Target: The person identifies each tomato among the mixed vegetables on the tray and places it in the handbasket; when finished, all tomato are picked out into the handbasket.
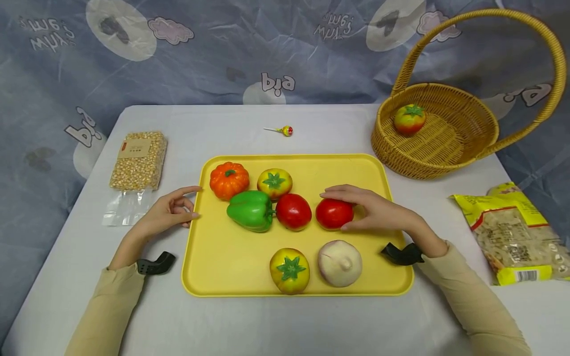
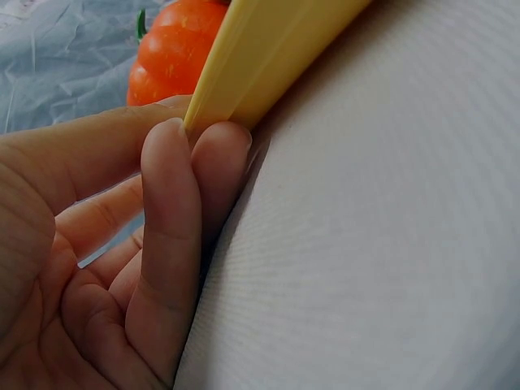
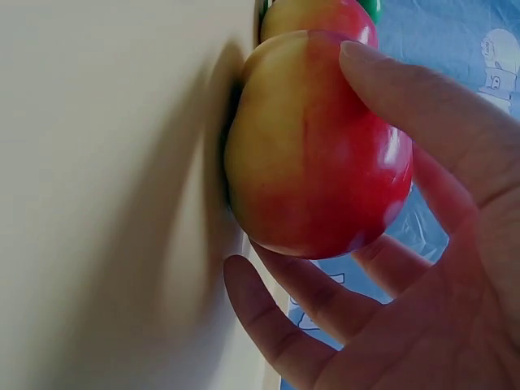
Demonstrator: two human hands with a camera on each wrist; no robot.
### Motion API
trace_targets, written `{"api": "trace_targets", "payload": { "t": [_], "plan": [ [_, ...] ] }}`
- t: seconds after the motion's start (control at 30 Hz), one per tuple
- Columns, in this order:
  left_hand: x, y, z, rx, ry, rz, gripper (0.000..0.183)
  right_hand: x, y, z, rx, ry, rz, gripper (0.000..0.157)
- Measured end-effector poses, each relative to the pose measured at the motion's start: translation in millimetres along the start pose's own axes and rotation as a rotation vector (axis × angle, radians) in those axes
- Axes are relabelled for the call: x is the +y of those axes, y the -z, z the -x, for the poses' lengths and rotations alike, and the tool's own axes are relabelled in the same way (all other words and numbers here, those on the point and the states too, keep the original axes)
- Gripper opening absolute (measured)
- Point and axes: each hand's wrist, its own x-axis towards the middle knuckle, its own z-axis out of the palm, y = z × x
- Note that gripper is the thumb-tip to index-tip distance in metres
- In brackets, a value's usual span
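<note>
My right hand (image 1: 367, 205) reaches over the tray's right half and holds a red toy tomato (image 1: 333, 214), thumb on the near side and fingers on the far side. In the right wrist view this tomato (image 3: 301, 154) shows yellow blending into red, with the thumb tip on its skin. My left hand (image 1: 166, 212) pinches the left rim of the yellow tray (image 1: 227, 252); the left wrist view shows fingertips at the tray edge (image 2: 244, 61). Left of the held tomato lies another red tomato (image 1: 294, 211), beside a green bell pepper (image 1: 251, 211).
Also on the tray are an orange pumpkin (image 1: 229, 181), two yellowish tomatoes (image 1: 274, 182) and a garlic bulb (image 1: 340, 263). A wicker basket (image 1: 427, 170) at back right contains a tomato (image 1: 409, 119). Around stand a corn kernel bag (image 1: 140, 165), a lollipop (image 1: 286, 130) and a yellow packet (image 1: 512, 235).
</note>
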Motion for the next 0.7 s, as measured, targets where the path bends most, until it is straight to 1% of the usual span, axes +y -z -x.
{"api": "trace_targets", "payload": {
  "t": [0.23, 0.37, 0.57, 0.63, 0.7],
  "plan": [
    [1.2, -2.2, -2.1, 0.005, 0.010, -0.004, 0.065, 1.5, -2.9, 3.6, -0.013, -0.010, 0.005, 0.065],
    [2.9, -6.4, -3.3, 0.049, 0.023, -0.034, 0.063, 3.3, -2.9, 3.6, -0.009, 0.001, 0.010, 0.063],
    [5.4, -11.5, -2.9, 0.138, 0.032, -0.126, 0.059, 3.6, -1.1, -0.3, -0.009, 0.030, 0.002, 0.061],
    [4.9, -12.0, -2.5, 0.143, 0.031, -0.131, 0.059, 3.3, -1.0, -0.3, -0.011, 0.021, -0.007, 0.062],
    [3.6, -12.8, -1.6, 0.132, 0.033, -0.123, 0.059, 2.8, -1.7, 1.2, -0.011, 0.015, -0.012, 0.061]
  ]
}}
